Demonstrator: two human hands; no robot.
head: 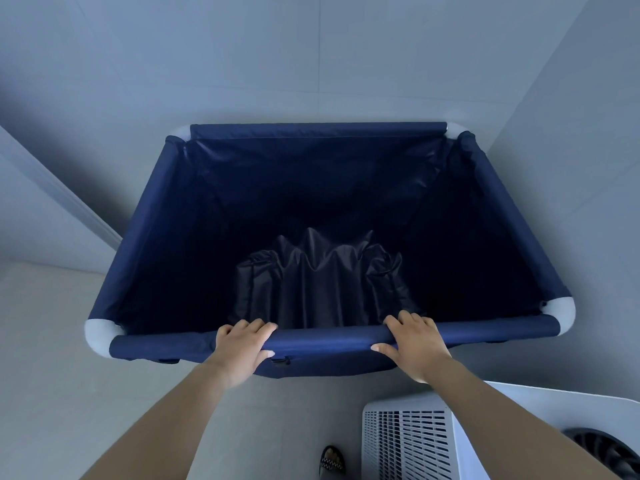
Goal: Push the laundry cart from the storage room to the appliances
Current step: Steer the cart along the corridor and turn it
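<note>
**Both hands on cart rail**

Blue fabric laundry cart [162, 216] stands on the floor, far rail near the wall. White vented appliance [408, 441] at its near right corner. Left hand [242, 344] and right hand [412, 341]: fingers wrapped over near rail.

Laundry cart [322, 216]: straight ahead of the person, far rim toward the wall [311, 57], near rim closest to the body.
Left hand [242, 344]: on the near rim, left of its middle.
Right hand [412, 341]: on the same rim, right of its middle (well apart from the other).
Bunched liner [322, 282]: inside the cart, against its near side.
Vented appliance [415, 441]: on the floor [69, 341], right of the person, behind the cart.
Sandalled foot [331, 459]: just left of the appliance.
</note>
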